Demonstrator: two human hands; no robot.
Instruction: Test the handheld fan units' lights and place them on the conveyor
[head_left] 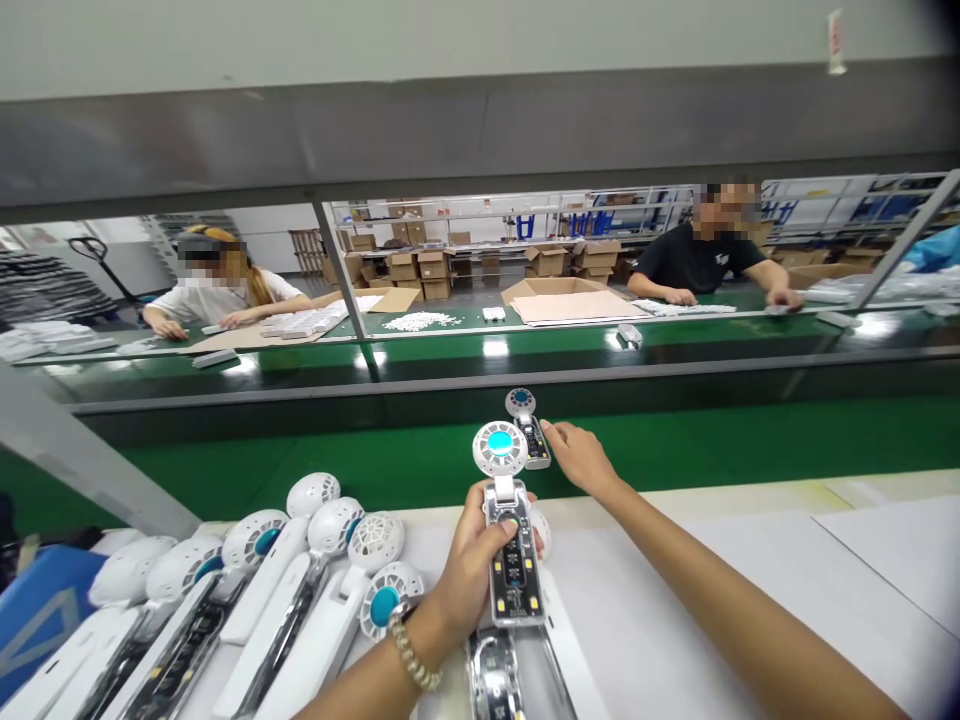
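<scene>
My left hand (472, 560) is closed around a handheld fan (514, 570), its thumb pressed on the clear front. This fan has a round white grille with a blue centre, and a dark circuit board shows through its handle. Farther forward, my right hand (581, 455) has its fingertips closed at the edge of a second handheld fan (534, 445) of the same kind, over the green belt. Part of its grip is hidden. Beneath my left hand lie more fan parts (495, 675), partly covered by the hand and the held fan.
Several white fans (300, 580) lie in a row on the left of the pale worktop (675, 600). A green conveyor belt (712, 435) runs across. Beyond a metal rail, two people work beside cartons (570, 300) and white parts (420, 321). A blue bin (45, 610) stands at far left.
</scene>
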